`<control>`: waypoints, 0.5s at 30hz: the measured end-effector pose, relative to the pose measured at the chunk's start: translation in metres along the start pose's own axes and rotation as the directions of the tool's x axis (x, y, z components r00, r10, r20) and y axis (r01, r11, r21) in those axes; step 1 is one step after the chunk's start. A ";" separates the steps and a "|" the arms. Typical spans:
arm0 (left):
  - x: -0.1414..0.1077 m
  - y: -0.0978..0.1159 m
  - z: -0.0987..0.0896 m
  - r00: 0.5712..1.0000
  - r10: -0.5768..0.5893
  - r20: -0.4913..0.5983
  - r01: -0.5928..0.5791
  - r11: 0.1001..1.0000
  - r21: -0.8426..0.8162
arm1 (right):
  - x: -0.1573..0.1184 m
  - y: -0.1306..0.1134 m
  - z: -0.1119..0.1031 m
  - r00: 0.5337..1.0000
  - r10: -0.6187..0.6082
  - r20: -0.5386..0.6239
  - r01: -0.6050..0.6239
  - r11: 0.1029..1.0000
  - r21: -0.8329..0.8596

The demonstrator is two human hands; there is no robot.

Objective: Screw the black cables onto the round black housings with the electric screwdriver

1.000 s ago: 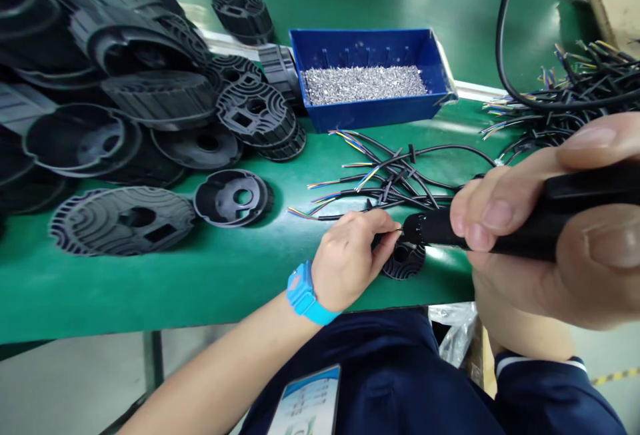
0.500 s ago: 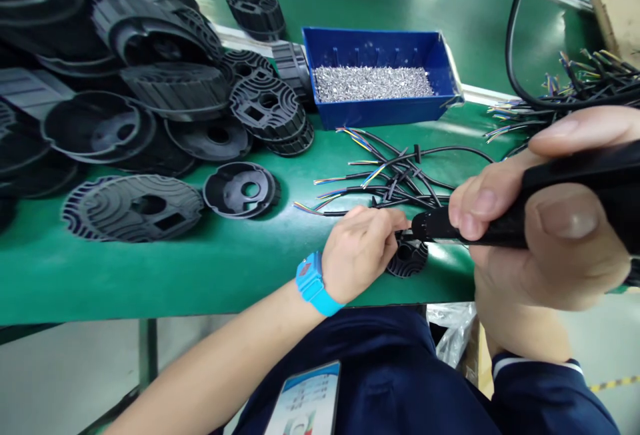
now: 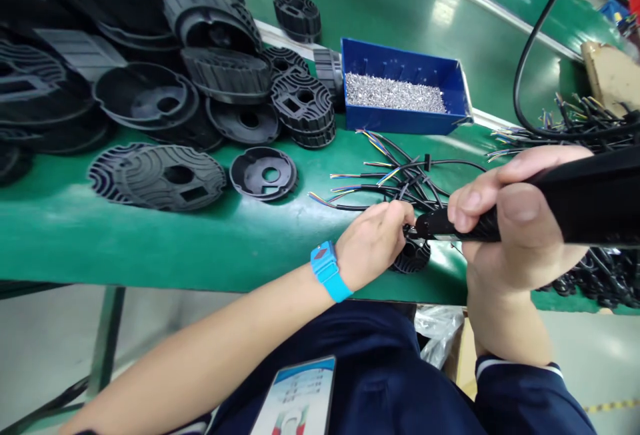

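Observation:
My right hand (image 3: 520, 222) is wrapped round a black electric screwdriver (image 3: 590, 198), which lies nearly level with its nose pointing left. At that nose, the bent fingers of my left hand (image 3: 375, 242) are pinched together, and what they grip is hidden. A blue strap (image 3: 330, 271) circles the left wrist. Just below the screwdriver's tip sits a small black ridged housing (image 3: 411, 257), partly covered by the fingers and the tool. Black cables (image 3: 415, 182) with stripped coloured wire ends lie right behind my left hand.
A blue bin (image 3: 405, 122) of small silvery screws (image 3: 393, 93) stands behind the cables. Black plastic housings (image 3: 225, 75) are piled at left, with a round cover (image 3: 263, 174) nearer. More cables (image 3: 575, 118) and a cardboard box (image 3: 607, 75) are at right. A thick cord (image 3: 523, 62) hangs there.
The view has swung, so the bin and housings appear farther right. The screwdriver's rear end tilts a little differently; both hands keep their places at the small housing.

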State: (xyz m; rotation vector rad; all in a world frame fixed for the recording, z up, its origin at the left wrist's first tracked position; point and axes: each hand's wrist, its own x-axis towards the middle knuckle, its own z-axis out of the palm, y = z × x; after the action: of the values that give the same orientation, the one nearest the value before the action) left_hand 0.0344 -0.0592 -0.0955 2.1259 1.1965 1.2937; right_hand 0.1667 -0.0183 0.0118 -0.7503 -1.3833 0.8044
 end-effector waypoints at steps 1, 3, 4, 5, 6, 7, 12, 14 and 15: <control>0.000 0.000 0.001 1.000 -0.003 -0.002 0.003 1.000 -0.005 | 0.000 0.002 0.002 1.000 -0.004 -0.012 0.004 1.000 0.009; -0.001 0.000 0.001 1.000 -0.009 -0.009 0.009 1.000 -0.009 | -0.001 0.005 0.005 0.999 -0.018 -0.034 0.019 0.999 0.026; -0.001 0.000 0.002 1.000 -0.010 -0.010 0.010 1.000 -0.008 | -0.002 0.006 0.006 0.999 -0.023 -0.034 0.024 0.999 0.031; -0.001 0.000 0.002 1.000 -0.009 -0.010 0.009 1.000 -0.002 | -0.002 0.006 0.006 1.000 -0.017 -0.024 0.018 0.999 0.030; -0.001 0.000 0.002 1.000 -0.005 -0.009 0.005 1.000 0.005 | -0.002 0.006 0.005 1.000 -0.005 -0.007 0.006 1.000 0.018; 0.000 0.000 0.002 1.000 -0.001 -0.007 0.001 1.000 0.012 | -0.002 0.006 0.004 1.000 0.007 0.013 -0.007 1.000 -0.004; 0.000 0.000 0.002 1.000 0.012 -0.010 -0.011 0.999 0.035 | -0.002 0.005 0.000 1.000 0.000 0.013 0.002 0.991 -0.137; 0.000 0.001 0.002 1.000 0.004 -0.007 -0.004 0.999 0.040 | -0.002 0.007 0.001 1.000 0.012 0.005 -0.011 0.994 -0.107; 0.000 0.001 0.002 1.000 -0.001 -0.003 0.001 0.999 0.041 | -0.002 0.008 0.002 1.000 0.017 0.009 -0.017 0.997 -0.073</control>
State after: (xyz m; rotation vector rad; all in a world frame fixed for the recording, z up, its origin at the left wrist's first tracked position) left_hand 0.0361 -0.0598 -0.0960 2.1521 1.2358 1.2829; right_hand 0.1642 -0.0160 0.0040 -0.8163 -1.4231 0.7751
